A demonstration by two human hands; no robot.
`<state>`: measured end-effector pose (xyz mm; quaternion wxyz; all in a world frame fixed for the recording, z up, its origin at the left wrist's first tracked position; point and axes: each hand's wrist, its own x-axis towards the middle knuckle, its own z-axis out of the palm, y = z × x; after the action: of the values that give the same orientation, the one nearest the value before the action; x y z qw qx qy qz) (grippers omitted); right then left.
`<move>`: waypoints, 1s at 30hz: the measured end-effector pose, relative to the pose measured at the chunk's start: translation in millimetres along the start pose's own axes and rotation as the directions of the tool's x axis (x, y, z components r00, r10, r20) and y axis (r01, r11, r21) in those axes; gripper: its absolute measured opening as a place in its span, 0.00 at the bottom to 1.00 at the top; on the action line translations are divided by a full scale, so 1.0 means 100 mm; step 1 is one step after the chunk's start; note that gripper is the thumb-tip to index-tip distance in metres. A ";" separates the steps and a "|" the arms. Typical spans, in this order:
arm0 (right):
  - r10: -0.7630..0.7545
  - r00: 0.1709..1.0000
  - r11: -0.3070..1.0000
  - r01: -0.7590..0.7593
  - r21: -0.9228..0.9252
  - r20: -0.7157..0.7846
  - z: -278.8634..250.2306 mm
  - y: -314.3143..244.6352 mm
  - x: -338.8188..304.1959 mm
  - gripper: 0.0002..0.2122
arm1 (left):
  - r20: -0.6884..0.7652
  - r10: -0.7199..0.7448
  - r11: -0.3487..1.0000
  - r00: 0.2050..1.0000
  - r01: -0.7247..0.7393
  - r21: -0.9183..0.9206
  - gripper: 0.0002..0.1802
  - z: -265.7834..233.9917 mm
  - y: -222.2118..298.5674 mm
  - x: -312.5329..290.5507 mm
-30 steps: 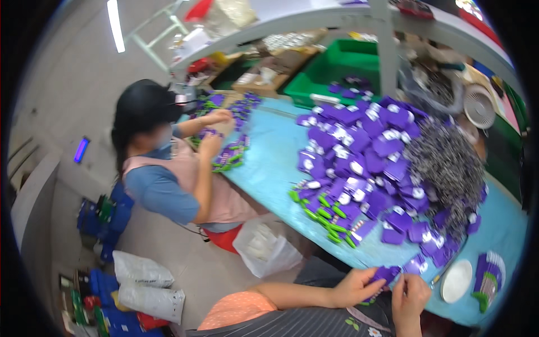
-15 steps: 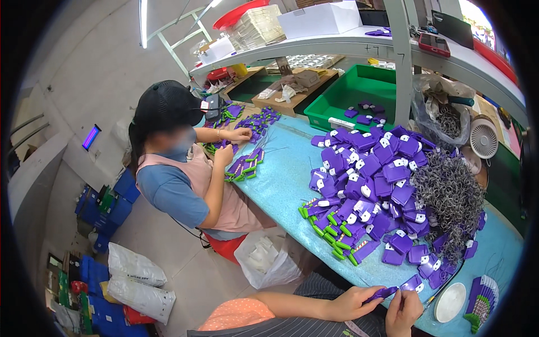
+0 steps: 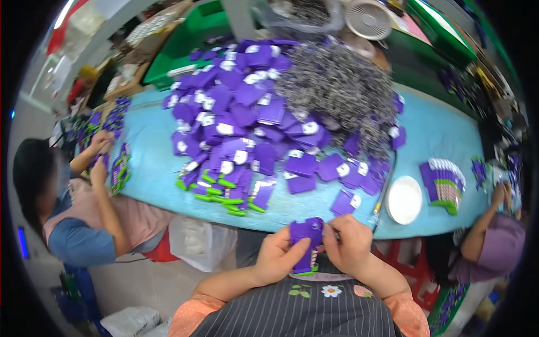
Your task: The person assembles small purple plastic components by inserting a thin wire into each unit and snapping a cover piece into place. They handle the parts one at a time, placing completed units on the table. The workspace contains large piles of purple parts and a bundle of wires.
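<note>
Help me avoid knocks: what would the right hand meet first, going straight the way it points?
Likely the flat purple, green-edged piece in the left hand; depth is unclear, they may be touching.

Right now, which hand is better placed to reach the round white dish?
Probably the right hand: it is nearer the round white dish, on the same side, while the left hand lies farther off, gripping the purple piece.

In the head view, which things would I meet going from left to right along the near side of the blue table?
Co-worker in pink apron, white plastic bag, left hand, held purple piece, right hand, white round dish, fanned purple-and-green pieces, co-worker in purple.
</note>
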<state>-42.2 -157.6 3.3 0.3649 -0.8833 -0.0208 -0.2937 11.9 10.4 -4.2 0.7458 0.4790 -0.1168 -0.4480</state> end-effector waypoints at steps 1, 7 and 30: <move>-0.013 1.000 1.000 0.012 -0.022 -0.023 0.01 0.03 -0.04 0.08 | 0.010 0.009 1.000 1.000 -0.009 0.002 0.16 0.02 0.02 0.01; -0.021 0.996 0.999 0.017 -0.044 -0.090 -0.07 0.02 -0.16 0.07 | 0.031 0.046 0.998 0.998 -0.047 0.033 0.16 0.10 -0.06 0.01; 0.002 0.986 0.992 -0.023 -0.126 -0.167 -0.06 0.04 -0.25 0.06 | 0.070 0.054 0.983 0.996 -0.065 0.172 0.14 0.06 -0.11 0.05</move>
<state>-64.6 -159.9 -9.7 0.3102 -0.8772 0.0341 -0.3650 5.5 1.6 -11.3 0.7099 0.5239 -0.1940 -0.4289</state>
